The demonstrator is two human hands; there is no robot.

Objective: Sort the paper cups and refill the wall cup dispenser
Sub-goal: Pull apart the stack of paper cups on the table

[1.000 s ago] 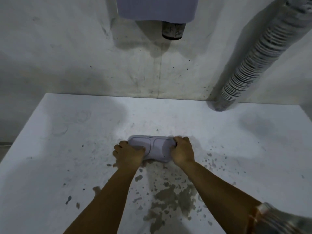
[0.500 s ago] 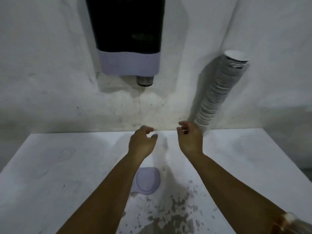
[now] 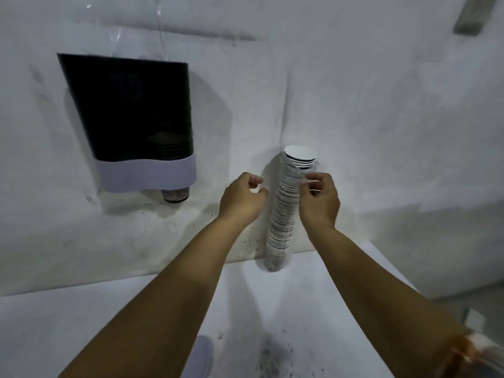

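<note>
A tall stack of paper cups (image 3: 285,211) stands upside down on the white table (image 3: 68,323) and leans against the wall. My left hand (image 3: 241,200) hovers just left of the stack with loosely curled fingers, apart from it. On the stack's other side my right hand (image 3: 320,199) has its fingertips at the upper cups; whether they touch is unclear. The wall cup dispenser (image 3: 136,121), dark above a pale band, hangs to the left, and one cup (image 3: 175,194) pokes out below it.
A pale lid (image 3: 203,353) lies on the table near the front, half hidden by my left forearm. Dark stains speckle the table near it. The wall corner runs up behind the stack.
Both hands let go of the pale lid, rose from the table and moved right to either side of the cup stack. The view tilted up toward the wall.
</note>
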